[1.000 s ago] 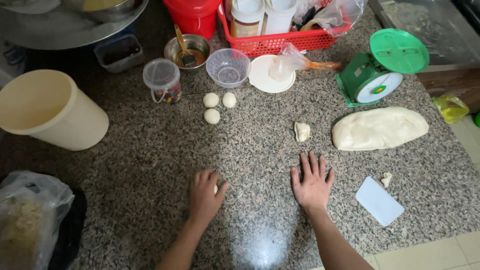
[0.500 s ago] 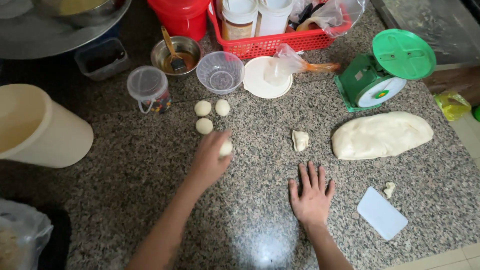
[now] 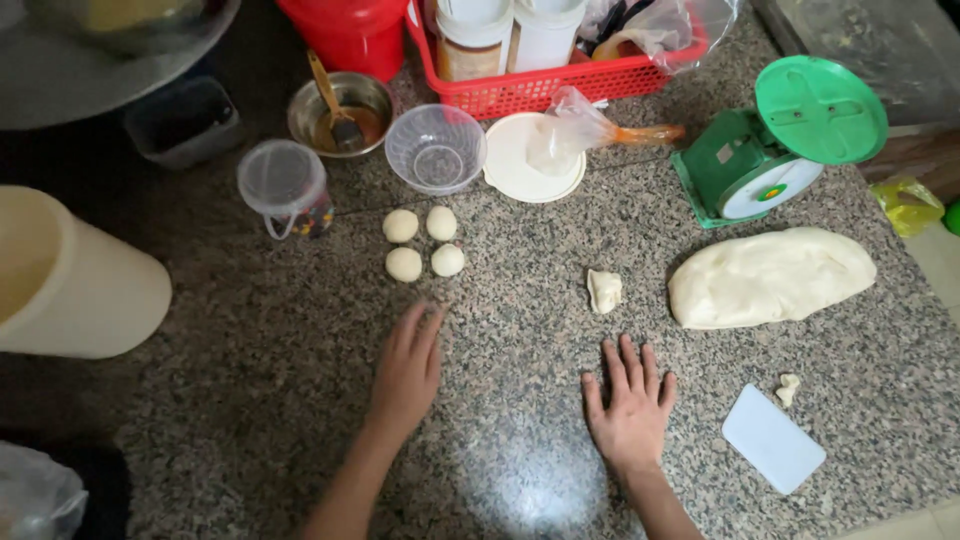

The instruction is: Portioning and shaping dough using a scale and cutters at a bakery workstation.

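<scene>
Resting flat, fingers apart, left hand (image 3: 408, 372), right hand (image 3: 629, 408), near four dough balls (image 3: 424, 241), granite counter (image 3: 520, 330).

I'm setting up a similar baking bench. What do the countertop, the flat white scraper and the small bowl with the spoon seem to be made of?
Countertop: polished speckled stone, probably granite; it mirrors a light glare.
Scraper: thin, matte white sheet, likely plastic.
Small bowl: shiny grey rim, apparently steel; the spoon in it looks wooden.
</scene>
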